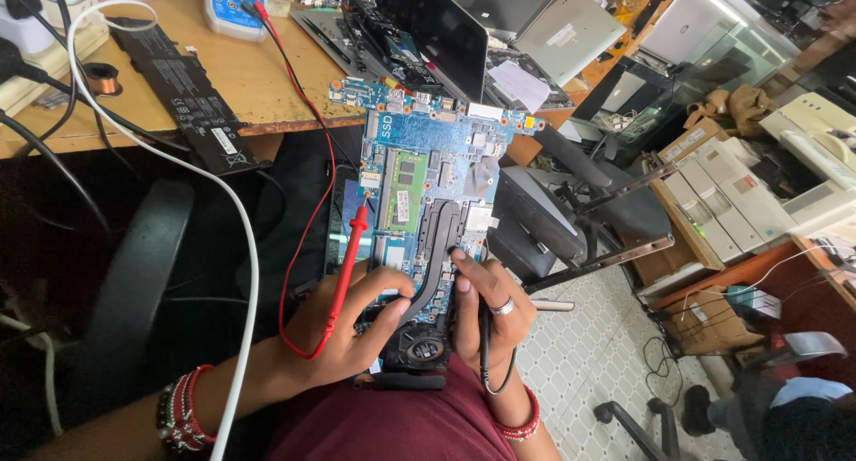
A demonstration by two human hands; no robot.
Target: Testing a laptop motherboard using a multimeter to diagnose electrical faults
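we hold one blue circuit board (428,193) upright over our lap, its top edge reaching the rim of the wooden desk (259,78). everything else we place from that board.

our left hand (348,327) grips the board's lower left corner, thumb laid across its face, and the same hand is clenched around one red probe (352,247), which runs up along the board's left edge. one red wire (308,140) loops from that probe up past the board's left side to one blue meter (234,4) on the desk, above and left of the board.

our right hand (489,309) is closed on one black probe (484,336), with the forefinger pressed to the board's lower right part, just beside the black heat pipe (437,242). a ring sits on one finger of this hand. the probe's black wire hangs below the hand.

on the board we count one green memory stick (406,191) near the middle and one black fan (419,345) at the bottom, between our two hands.

left of the board, one flat black battery (192,95) lies on the desk, overhanging its edge. one white cable (241,247) curves down well left of the board. above the board stands one open black laptop (437,28); several grey laptops are stacked to its right, too jumbled for us to count. far right of the board sits one pale printer (794,167).

we wear beaded bracelets on both wrists.
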